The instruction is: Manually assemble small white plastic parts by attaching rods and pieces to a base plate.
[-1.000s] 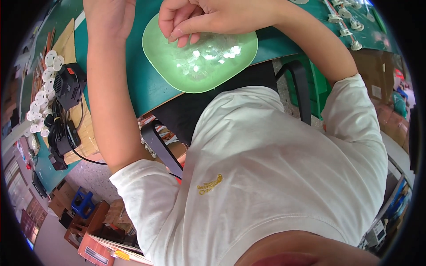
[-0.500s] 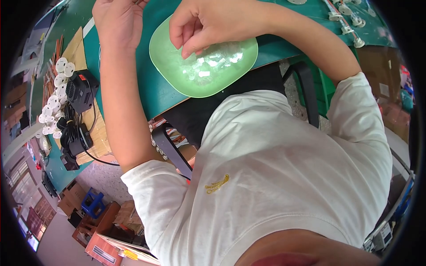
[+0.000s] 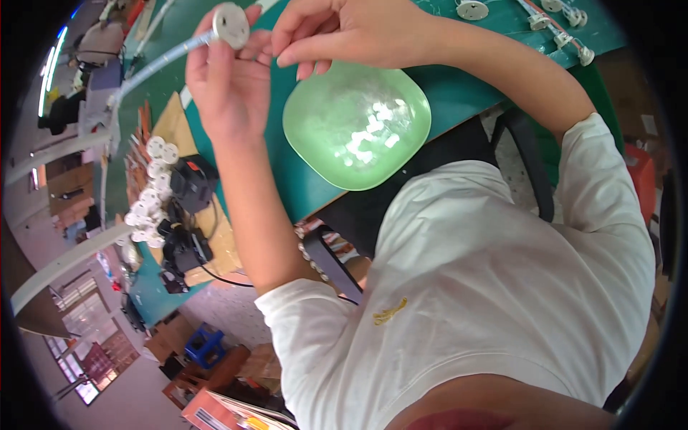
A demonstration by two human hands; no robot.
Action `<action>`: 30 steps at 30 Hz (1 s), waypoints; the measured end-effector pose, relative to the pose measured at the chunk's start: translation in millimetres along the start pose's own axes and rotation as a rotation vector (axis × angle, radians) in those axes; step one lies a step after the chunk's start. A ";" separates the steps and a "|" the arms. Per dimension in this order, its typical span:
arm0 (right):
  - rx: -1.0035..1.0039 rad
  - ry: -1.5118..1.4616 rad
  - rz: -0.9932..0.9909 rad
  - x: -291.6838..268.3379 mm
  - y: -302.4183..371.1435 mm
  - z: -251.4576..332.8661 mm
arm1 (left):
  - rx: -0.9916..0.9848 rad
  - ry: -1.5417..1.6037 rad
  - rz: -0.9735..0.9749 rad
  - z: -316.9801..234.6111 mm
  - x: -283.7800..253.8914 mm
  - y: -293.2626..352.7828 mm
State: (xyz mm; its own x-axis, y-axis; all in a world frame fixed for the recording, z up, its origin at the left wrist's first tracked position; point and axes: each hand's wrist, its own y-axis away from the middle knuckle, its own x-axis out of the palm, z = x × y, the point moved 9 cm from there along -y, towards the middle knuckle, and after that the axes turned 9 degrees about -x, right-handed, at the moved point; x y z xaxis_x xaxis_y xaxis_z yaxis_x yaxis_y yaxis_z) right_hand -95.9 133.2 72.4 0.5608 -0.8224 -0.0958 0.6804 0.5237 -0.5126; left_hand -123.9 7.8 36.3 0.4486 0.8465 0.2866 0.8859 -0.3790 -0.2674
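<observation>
My left hand (image 3: 233,93) is raised at the top of the view, its thumb and fingers closed on a round white socket piece (image 3: 231,26) with small holes in its face. Close beside its fingertips, my right hand (image 3: 337,36) is bent into a pinch. Whatever lies between those right fingertips is too small to make out. Below the right hand, a light green plate (image 3: 308,154) rests at the table's near edge. Small clear and white pieces (image 3: 369,136) are scattered in it.
On the green table (image 3: 283,183), to the left, stand a black device (image 3: 193,183) with cables and a heap of white round sockets (image 3: 150,193) on cardboard. More wired sockets (image 3: 562,39) lie at the far right. A chair armrest (image 3: 527,165) flanks my right side.
My right hand has lifted from over the plate's pieces to beside my left fingers. The socket piece in my left hand has come into view. The whole view has shifted.
</observation>
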 end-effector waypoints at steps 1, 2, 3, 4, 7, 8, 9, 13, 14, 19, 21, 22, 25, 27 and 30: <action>0.030 0.344 -0.118 -15.7 11.6 21.1 | 0.014 0.150 0.080 3.2 4.0 -3.2; 0.010 0.346 -0.150 -24.9 11.9 13.5 | 0.023 0.300 0.167 7.2 9.0 -6.0; -0.123 0.198 -0.187 -30.7 9.2 7.2 | 0.029 0.293 0.129 7.5 12.1 -5.4; -0.257 0.052 -0.221 -37.7 10.5 5.2 | 0.017 0.273 0.151 8.5 16.6 -5.7; -0.284 0.282 -0.296 -35.8 15.7 29.6 | 0.068 0.213 0.116 7.2 13.1 -2.4; -0.230 0.522 -0.316 -37.6 17.6 33.5 | 0.058 0.201 0.131 8.0 16.3 -2.5; -0.343 0.100 -0.320 -44.9 15.5 22.2 | 0.056 0.210 0.105 9.0 16.0 -3.0; -0.322 0.146 -0.333 -46.8 17.3 19.6 | 0.044 0.159 0.064 10.7 17.8 -3.6; -0.379 0.153 -0.309 -45.0 17.3 24.3 | 0.051 0.137 0.056 11.7 18.6 -4.0; -0.203 0.817 -0.255 -32.9 16.6 36.6 | 0.032 0.064 0.094 12.1 21.6 -2.5; -0.612 0.286 -0.305 -39.5 18.7 53.9 | 0.049 0.104 0.060 9.6 17.7 -3.6; -0.611 0.287 -0.306 -39.5 23.1 52.0 | 0.048 0.105 0.061 9.7 17.5 -5.3; -0.164 0.981 -0.209 -30.2 14.7 43.8 | 0.079 0.070 0.041 7.5 13.1 -2.6; -0.580 0.385 -0.331 -43.8 22.1 40.5 | 0.077 0.043 0.055 9.1 21.5 -3.7; -0.607 0.415 -0.292 -43.1 22.0 37.1 | 0.088 0.011 0.033 8.1 19.7 -2.9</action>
State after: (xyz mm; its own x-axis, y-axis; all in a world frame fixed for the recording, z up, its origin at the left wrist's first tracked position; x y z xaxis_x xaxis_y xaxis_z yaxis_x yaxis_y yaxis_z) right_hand -87.5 188.4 96.9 0.0965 -0.9862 -0.1346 0.3299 0.1593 -0.9305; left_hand -118.6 28.6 35.2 0.4786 0.8301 0.2860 0.8573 -0.3715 -0.3565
